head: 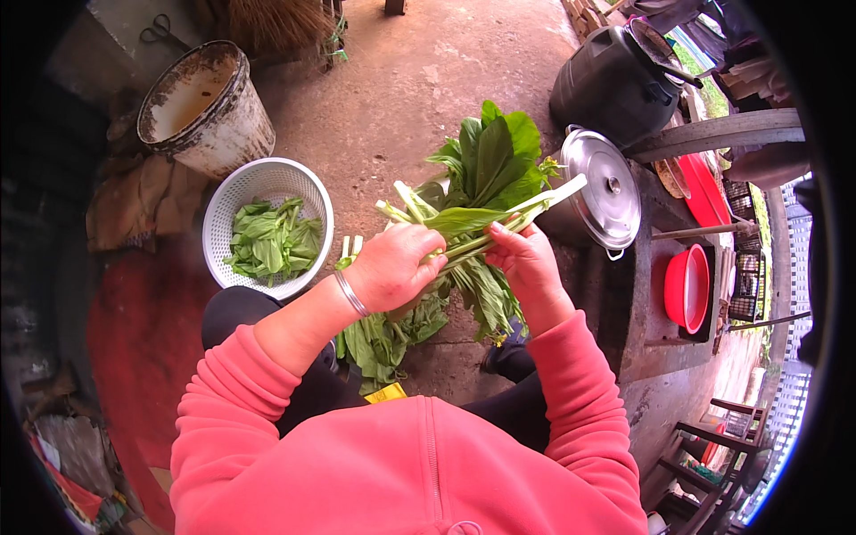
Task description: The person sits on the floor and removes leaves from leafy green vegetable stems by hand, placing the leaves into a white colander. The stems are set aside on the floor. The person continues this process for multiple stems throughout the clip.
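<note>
My left hand (pixel 398 264), with a silver bangle at the wrist, grips stalks of leafy greens. My right hand (pixel 523 262) holds the same green stalks (pixel 468 247) a little to the right, its thumb and fingers pinching them. Beyond and beneath both hands lies a heap of leafy greens (pixel 498 160) with broad leaves and small yellow flowers. More greens (pixel 381 344) rest low between my legs, near the floor. At my left stands a white perforated plastic basket (pixel 315 184) with loose green leaves (pixel 274 241) in it.
A stained white bucket (pixel 231 127) stands behind the basket, with scissors (pixel 160 32) beyond it. On the right are a lidded metal pot (pixel 602 180), a dark plastic barrel (pixel 595 87) and a red basin (pixel 675 287) in a concrete sink. A straw broom (pixel 277 23) is at the top.
</note>
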A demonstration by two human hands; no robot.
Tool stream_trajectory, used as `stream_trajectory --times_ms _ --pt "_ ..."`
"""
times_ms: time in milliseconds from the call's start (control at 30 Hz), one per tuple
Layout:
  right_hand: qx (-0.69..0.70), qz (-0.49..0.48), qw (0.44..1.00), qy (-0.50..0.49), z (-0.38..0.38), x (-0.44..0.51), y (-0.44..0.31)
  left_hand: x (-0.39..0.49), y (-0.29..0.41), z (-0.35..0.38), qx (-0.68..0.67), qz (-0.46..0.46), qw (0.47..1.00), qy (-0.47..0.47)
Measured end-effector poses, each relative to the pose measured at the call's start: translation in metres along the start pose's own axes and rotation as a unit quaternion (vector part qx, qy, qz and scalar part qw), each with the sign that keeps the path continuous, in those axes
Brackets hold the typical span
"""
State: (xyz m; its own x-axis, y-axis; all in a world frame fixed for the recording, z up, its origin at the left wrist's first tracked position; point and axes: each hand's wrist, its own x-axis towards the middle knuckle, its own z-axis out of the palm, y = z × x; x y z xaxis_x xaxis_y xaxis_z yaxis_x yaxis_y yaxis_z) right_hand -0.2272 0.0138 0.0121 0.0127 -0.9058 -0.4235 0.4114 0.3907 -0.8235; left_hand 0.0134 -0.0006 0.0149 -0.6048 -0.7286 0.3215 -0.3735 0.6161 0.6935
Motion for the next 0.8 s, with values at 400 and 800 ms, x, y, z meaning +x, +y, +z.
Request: stream_trajectory --times_ms 400,800 --pt "0.015 -0.001 0.999 -0.035 0.017 -0.008 0.002 0.008 0.005 -0.004 -0.063 -0.096 0.993 -0.004" --pt "0.187 0.0 0.982 -0.024 -0.055 0.019 -0.009 0.003 -0.006 -0.064 -0.407 -0.102 0.905 0.067"
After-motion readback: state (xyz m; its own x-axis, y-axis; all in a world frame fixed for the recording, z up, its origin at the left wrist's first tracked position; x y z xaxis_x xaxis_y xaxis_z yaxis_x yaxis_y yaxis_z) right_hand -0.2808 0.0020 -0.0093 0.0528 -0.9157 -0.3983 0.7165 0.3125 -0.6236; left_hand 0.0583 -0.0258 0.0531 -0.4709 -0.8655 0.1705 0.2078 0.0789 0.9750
